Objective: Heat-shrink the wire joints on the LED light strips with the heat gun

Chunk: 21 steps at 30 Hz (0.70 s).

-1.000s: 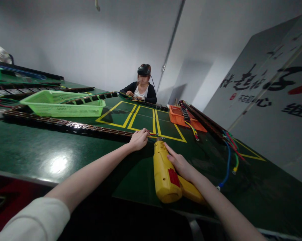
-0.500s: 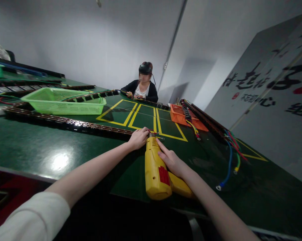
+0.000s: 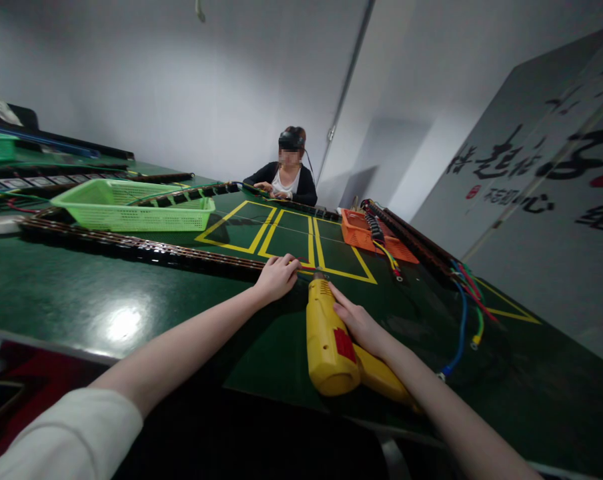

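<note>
A yellow heat gun with a red label is in my right hand, its nozzle pointing away from me. My fingers lie along its side and the grip runs under my forearm. My left hand is closed around thin wires, red and dark ones, whose tips lie just past the gun's nozzle. These come out at the right end of a long dark strip bundle with copper-coloured edges, flat on the green table. My left fingers hide part of the wires.
A green basket holding a wired strip stands behind the bundle. To the right are an orange basket, more dark strips and cables with ring lugs, including a blue cable. Across the table sits a person. Yellow tape marks the tabletop.
The heat gun and my right hand have shifted right, so the nozzle now sits apart from my left fingers. More of the wires shows. My left hand stays on them.
</note>
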{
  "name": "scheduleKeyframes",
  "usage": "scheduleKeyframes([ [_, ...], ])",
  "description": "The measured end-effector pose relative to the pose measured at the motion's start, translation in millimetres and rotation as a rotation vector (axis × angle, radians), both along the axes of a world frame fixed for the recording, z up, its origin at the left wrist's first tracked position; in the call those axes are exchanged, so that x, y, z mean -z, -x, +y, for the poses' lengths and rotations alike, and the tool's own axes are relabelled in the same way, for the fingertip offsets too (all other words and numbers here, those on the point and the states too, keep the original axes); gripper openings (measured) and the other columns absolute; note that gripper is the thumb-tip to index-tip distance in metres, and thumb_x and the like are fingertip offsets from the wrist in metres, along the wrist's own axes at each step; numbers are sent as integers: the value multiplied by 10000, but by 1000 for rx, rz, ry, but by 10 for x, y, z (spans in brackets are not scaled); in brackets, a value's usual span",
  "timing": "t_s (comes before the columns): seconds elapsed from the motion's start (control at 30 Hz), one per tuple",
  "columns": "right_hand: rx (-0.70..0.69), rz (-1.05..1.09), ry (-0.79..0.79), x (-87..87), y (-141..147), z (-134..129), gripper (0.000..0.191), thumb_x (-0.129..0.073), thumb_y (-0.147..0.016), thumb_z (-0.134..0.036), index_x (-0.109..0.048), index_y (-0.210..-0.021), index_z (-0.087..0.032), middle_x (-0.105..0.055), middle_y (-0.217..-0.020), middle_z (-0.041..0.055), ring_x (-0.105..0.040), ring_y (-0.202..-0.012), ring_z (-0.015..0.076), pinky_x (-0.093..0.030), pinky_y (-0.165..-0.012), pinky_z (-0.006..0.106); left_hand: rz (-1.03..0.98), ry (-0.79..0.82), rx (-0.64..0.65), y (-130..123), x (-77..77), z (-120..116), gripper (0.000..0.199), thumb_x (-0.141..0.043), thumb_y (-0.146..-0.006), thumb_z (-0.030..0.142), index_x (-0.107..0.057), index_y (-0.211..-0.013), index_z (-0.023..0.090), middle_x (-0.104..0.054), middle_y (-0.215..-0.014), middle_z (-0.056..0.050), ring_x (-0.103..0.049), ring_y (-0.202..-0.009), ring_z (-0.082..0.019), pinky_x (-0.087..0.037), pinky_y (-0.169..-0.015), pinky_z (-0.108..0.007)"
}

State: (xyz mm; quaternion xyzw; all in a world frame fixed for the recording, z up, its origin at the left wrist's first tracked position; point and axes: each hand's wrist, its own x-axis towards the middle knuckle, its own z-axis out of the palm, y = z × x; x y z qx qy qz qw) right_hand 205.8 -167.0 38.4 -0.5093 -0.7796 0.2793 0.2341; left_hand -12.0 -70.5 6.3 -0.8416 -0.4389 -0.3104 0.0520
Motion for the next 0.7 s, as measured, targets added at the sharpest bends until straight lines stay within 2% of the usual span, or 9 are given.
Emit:
scheduleKeyframes([
  [0.07,8,-3,-2,-2,-37,-3,710,-276,-897,-612,-165,-1471,-209,-441,-1411,88,-392,-1299,273,-270,-1066,469,14,-10,-12,-1,-5,-3,209,-383,-899,218,-536,-1040,209,-553,-1104,-55,-532,-1041,-191,-350,-961,-349],
  [0.3,8,-27,6,-32,-34,-29,717,-256,-904,-603,-134,-1477,-190,-526,-1333,103,-503,-1196,275,-321,-1027,458,-5,20,-85,-14,14,37,250,-401,-890,271,-460,-1107,162,-609,-1066,-73,-563,-1012,-217,-359,-925,-357],
  [0.53,-43,-46,-7,-34,126,-4,693,-275,-916,-570,-123,-1481,-198,-654,-1126,86,-540,-1149,278,-356,-988,445,19,71,-59,14,-3,50,229,-381,-907,278,-477,-1094,188,-627,-1074,-64,-580,-1012,-219,-396,-882,-341],
  [0.7,-75,-46,-32,-41,275,19,710,-282,-910,-582,-114,-1483,-197,-596,-1227,115,-555,-1116,288,-397,-926,419,-44,88,-33,27,21,88,264,-328,-930,240,-428,-1169,192,-647,-1042,-48,-602,-1005,-205,-413,-880,-335],
])
